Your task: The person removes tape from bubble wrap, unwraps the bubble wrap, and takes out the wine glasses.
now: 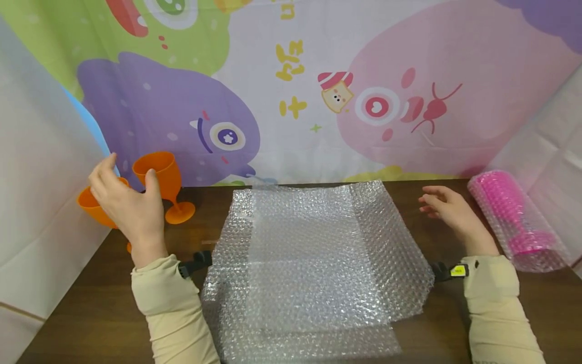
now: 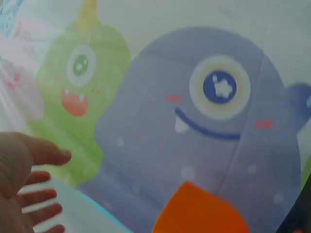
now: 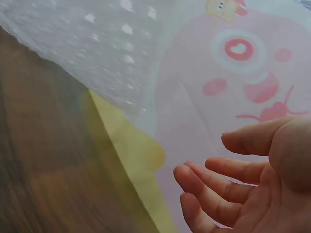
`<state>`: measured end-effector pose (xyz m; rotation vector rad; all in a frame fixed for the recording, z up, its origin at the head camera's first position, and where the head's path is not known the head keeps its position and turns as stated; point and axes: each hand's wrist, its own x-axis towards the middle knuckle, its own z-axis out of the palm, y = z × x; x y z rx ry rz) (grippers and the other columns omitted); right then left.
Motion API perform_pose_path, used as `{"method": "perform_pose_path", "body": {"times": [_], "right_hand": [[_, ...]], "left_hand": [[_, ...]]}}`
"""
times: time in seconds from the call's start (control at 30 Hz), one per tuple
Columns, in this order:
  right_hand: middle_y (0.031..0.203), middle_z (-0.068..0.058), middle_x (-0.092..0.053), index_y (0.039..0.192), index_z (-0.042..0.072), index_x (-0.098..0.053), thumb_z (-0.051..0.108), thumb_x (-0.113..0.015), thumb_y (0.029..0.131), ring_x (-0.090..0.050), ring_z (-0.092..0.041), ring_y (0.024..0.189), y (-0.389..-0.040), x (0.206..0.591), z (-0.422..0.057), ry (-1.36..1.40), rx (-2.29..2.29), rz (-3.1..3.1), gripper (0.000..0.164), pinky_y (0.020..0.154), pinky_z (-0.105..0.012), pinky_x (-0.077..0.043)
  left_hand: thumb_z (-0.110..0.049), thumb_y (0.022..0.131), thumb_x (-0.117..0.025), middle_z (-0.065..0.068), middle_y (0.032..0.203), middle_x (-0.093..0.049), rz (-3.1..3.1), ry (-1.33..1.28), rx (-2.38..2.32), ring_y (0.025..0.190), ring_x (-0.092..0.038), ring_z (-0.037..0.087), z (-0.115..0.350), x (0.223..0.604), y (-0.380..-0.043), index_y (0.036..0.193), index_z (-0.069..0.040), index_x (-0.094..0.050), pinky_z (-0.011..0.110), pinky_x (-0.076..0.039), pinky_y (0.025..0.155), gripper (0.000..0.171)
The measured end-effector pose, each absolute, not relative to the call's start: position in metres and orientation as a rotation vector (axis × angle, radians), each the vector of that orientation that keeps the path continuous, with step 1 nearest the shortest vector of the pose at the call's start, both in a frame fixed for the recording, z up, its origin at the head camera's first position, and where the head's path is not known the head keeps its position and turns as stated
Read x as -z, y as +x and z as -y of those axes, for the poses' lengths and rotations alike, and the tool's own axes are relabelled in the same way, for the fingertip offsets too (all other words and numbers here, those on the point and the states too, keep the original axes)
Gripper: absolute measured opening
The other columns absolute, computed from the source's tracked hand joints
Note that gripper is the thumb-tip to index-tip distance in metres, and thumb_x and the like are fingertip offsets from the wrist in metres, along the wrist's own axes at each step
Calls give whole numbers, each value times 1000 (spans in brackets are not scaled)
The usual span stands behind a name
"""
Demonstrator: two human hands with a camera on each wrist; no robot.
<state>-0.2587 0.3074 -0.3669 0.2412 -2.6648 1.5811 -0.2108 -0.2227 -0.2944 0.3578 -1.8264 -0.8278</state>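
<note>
Two cream sleeves [image 1: 493, 303], their fabric creased and the cuffs bunched, reach over a dark table [image 1: 100, 303] with a wood-grain surface. Black bands [image 1: 195, 263] sit at the wrists, the right one bearing a yellow label [image 1: 458, 271].

Between the arms, bubble wrap [image 1: 313, 253] lies flat at the table's centre, glossy and pebbled, in overlapping layers with stepped edges, running back to the foot of the backdrop [image 1: 291, 146].

The right hand [image 1: 454, 215] hovers beyond the wrap's right edge, its fingers softly bent and slightly parted, the thumb apart, holding nothing. Farther right, a pink goblet [image 1: 504, 202] lies tilted inside a clear bubble-wrap roll [image 1: 543, 253], its bowl toward the back and its round foot toward the front.

The left hand [image 1: 132, 212] is raised at the left with its thumb held well away from nearly straight, slightly spread fingers, gripping nothing. It partly covers the left goblet [image 1: 93, 205], smooth and orange; whether they touch cannot be told. Just beside it stands the right goblet [image 1: 165, 182], also orange, upright on a slim stem and a round, flat foot.

Behind everything hangs the backdrop, a lightly rippled cloth printed with rounded, one-eyed cartoon creatures in purple, green and pink.
</note>
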Motion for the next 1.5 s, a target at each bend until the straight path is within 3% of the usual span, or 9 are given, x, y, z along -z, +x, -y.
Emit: {"method": "perform_pose_path", "body": {"times": [0.33, 0.47, 0.57, 0.63, 0.73, 0.83, 1.1, 1.27, 1.5], "right_hand": [[75, 34, -47, 128, -16, -34, 15, -37, 96, -49, 17, 67, -253, 362, -336, 107, -1354, 2623, 44, 61, -8, -42], [87, -6, -64, 125, -14, -40, 17, -39, 95, -40, 23, 64, -247, 359, -346, -13, -1142, 2650, 43, 59, -10, -37], [108, -35, -51, 124, -13, -43, 16, -39, 94, -34, 24, 65, -243, 358, -352, -74, -1033, 2658, 42, 61, -14, -35], [110, -36, -51, 123, -13, -44, 18, -39, 94, -40, 16, 69, -241, 358, -356, -110, -981, 2653, 43, 64, -18, -35], [111, -36, -51, 123, -14, -44, 22, -40, 94, -54, -14, 81, -239, 357, -360, -176, -934, 2629, 46, 66, -24, -34], [110, -37, -51, 123, -15, -44, 21, -41, 92, -49, -44, 97, -236, 355, -362, -273, -885, 2604, 47, 67, -32, -35], [112, -33, -51, 122, -10, -48, 13, -40, 86, -45, -51, 102, -229, 352, -368, -588, -727, 2468, 44, 75, -57, -34], [118, -37, -44, 122, -12, -47, 12, -43, 83, -38, -53, 110, -226, 354, -373, -605, -670, 2423, 46, 89, -58, -29], [125, -37, -37, 125, -9, -41, 21, -46, 85, -32, -55, 113, -224, 359, -382, -634, -530, 2551, 51, 90, -62, -23]], "left_hand": [[-15, 81, -65, -6, 106, -46, 1677, 439, 1362, 99, -50, 9, 203, 290, -217, 104, -12, -63, 22, -40, 84, 23], [-12, 82, -65, -4, 107, -51, 1688, 412, 1475, 95, -51, 9, 195, 289, -219, 104, -13, -63, 23, -42, 80, 22], [-10, 82, -63, -4, 103, -57, 1714, 382, 1532, 89, -53, 8, 189, 289, -221, 105, -13, -63, 22, -42, 76, 22], [-10, 83, -63, -4, 96, -60, 1738, 362, 1545, 86, -53, 7, 185, 289, -222, 105, -11, -63, 20, -42, 75, 23], [-16, 84, -63, -9, 89, -58, 1799, 327, 1540, 83, -53, 5, 179, 289, -223, 108, -10, -61, 19, -41, 75, 25], [-20, 85, -62, -10, 87, -57, 1855, 288, 1519, 80, -51, 4, 172, 291, -225, 110, -10, -59, 19, -40, 72, 28], [-20, 87, -59, 8, 95, -64, 2024, 177, 1415, 77, -52, 7, 153, 299, -234, 107, -6, -63, 20, -40, 66, 25], [-17, 88, -57, 11, 97, -65, 2155, 85, 1382, 79, -55, 15, 142, 303, -237, 106, -5, -63, 24, -40, 68, 23], [-14, 88, -53, 10, 97, -66, 2351, -63, 1317, 81, -57, 21, 127, 308, -240, 105, -6, -63, 29, -41, 67, 21]]}}
